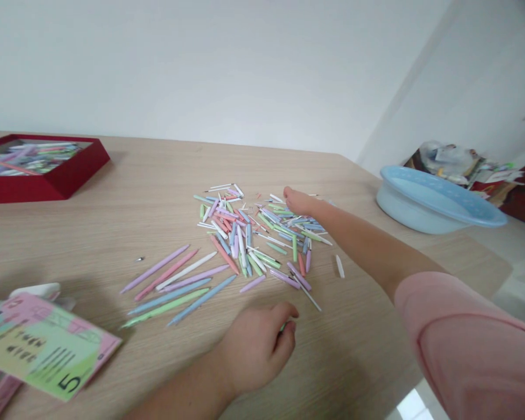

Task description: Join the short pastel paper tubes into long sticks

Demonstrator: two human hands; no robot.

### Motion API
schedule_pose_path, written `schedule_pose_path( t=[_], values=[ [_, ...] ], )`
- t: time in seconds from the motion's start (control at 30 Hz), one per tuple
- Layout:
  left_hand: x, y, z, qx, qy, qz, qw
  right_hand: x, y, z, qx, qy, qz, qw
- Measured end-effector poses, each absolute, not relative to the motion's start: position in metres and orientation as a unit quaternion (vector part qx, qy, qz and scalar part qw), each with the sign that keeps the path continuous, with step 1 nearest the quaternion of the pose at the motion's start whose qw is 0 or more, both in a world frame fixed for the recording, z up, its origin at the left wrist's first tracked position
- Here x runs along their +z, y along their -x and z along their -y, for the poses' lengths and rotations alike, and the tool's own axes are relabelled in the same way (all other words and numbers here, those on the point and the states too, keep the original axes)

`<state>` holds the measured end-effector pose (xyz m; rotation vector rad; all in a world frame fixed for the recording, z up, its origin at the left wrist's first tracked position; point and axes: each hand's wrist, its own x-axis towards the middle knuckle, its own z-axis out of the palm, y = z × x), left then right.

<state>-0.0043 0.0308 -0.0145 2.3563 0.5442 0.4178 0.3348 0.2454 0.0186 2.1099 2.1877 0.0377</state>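
My left hand [262, 344] is near the table's front, thumb and fingers curled together around a green pen part [283, 328], of which only a sliver shows. At the far right of a loose pile of pastel pen parts [245, 233], my right hand [296, 201] reaches down with bent fingers; whatever they grip is hidden. White, pink, purple, blue and green barrels lie mixed there with thin refills [271, 239]. Left of the pile, several longer pens [179, 286] rest side by side at a slant.
A red box [81, 169] holding many pens stands at the far left. A pastel printed card [48, 344] lies over pink items [0, 388] at the lower left. On the right sits a light blue basin [420, 207], with bags and clutter [459, 163] behind it.
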Motion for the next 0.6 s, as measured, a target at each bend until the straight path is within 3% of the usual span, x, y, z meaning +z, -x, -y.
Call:
schedule_pose_path(
  t=[0.6],
  values=[
    [-0.015,0.004,-0.031,0.163,-0.908,-0.203,0.327,0.007,-0.303,-0.219,0.007,-0.691,-0.717,0.095]
  ],
)
